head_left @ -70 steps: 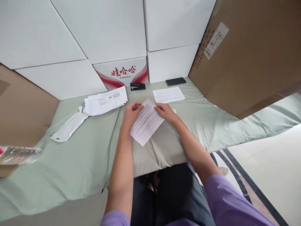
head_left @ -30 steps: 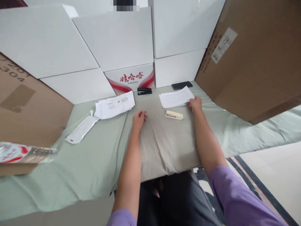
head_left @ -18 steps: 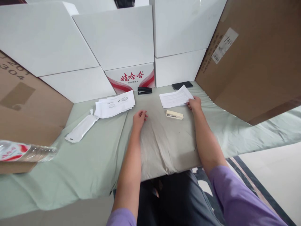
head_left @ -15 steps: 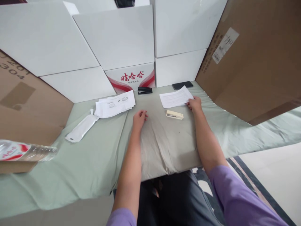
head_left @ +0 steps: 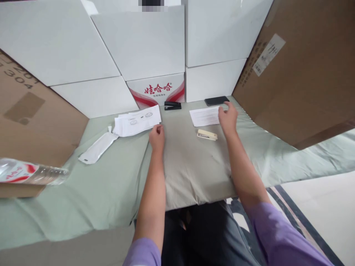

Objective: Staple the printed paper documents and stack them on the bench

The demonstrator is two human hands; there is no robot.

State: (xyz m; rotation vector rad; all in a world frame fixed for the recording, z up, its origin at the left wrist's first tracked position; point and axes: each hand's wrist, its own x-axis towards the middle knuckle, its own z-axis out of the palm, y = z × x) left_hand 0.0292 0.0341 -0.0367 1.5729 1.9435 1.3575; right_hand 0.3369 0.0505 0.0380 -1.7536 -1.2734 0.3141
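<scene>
My right hand (head_left: 228, 119) is lying loosely spread on the right edge of the sheet (head_left: 204, 116), fingers relaxed, not gripping anything. Just on the near side of it sits a cream stapler (head_left: 206, 135), and just past the fingertips there's a phone (head_left: 216, 100). My left hand (head_left: 156, 136) is curled into a loose fist, empty, resting on the cloth (head_left: 191, 166). Right beyond it, a bit left, is a paper pile (head_left: 137, 120). A black stapler (head_left: 172, 105) sits further back between both hands.

My left hand (head_left: 156, 135) is loosely curled, knuckles up. My right hand (head_left: 227, 117) reaches forward, fingers spread, palm down.
</scene>
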